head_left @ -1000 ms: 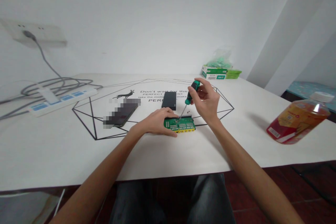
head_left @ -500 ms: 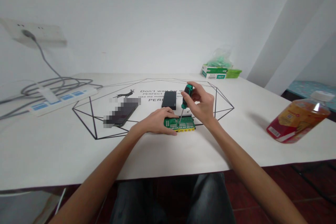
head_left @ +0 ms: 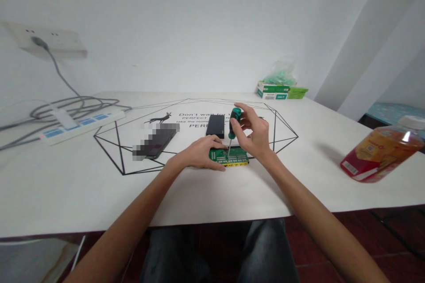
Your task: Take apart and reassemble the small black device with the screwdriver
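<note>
White table (head_left: 186, 199), printed with black geometric lines, lettering and a deer figure; carries all items below except the socket panel. Drink bottle (head_left: 381, 152), white cap, amber contents, red and orange label; at the table's right side. Power strip (head_left: 83, 126), white with blue sections; at the left side, beside coiled grey cable (head_left: 71, 106). Wall socket panel (head_left: 61, 40), with one dark plug inserted. Boxes (head_left: 274, 89), green and white, at the far right edge by the wall, a clear and green plastic bag (head_left: 280, 73) on top. Smartphone (head_left: 157, 141), dark, partly pixelated, lying left of the hands. Left hand (head_left: 201, 152), gripping the left end of a green circuit board (head_left: 237, 154) with a yellow near edge, flat near the table's front. Black rectangular box (head_left: 215, 126), just behind the board. Right hand (head_left: 254, 130), closed around the green-and-black handle of a screwdriver (head_left: 235, 119), near upright, its tip at the board.
</note>
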Available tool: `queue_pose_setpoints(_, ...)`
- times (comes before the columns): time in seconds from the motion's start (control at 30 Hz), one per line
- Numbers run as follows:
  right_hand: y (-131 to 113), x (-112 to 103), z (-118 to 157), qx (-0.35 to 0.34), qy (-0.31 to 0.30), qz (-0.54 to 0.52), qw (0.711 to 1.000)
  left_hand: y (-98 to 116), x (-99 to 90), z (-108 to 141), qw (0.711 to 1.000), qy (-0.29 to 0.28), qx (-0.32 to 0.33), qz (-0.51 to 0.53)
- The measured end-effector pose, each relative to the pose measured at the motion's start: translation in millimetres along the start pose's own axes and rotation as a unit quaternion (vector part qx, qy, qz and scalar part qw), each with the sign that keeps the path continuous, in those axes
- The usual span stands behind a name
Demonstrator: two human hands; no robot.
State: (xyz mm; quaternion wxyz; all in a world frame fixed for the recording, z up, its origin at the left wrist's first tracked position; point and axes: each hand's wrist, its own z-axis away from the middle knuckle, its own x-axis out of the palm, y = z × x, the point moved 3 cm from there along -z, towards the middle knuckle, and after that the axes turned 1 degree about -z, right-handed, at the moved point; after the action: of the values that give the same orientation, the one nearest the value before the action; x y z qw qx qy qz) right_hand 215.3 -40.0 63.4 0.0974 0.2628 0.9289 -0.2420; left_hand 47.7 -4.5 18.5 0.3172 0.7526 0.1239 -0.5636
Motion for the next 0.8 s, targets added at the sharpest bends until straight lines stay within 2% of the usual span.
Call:
queue_pose_setpoints(0.2,-3,3,2,-0.04,-0.011,0.033,0.999,0,0.1,-1,1.0,-0.001,0.006,-0.009)
queue_pose_setpoints(0.4,-2,5,2,-0.035,-0.002,0.055,0.998,-1,0.6,-1,1.0,-0.002,0.001,-0.005)
queue_pose_setpoints(0.67,2,9,-2,-0.031,-0.024,0.077,0.996,1,-0.5,-1,1.0,0.0,-0.007,-0.006)
queue_pose_setpoints(0.8,2,12,-12,-0.056,-0.044,0.094,0.993,0,2.3,-2,1.0,0.012,-0.011,-0.016)
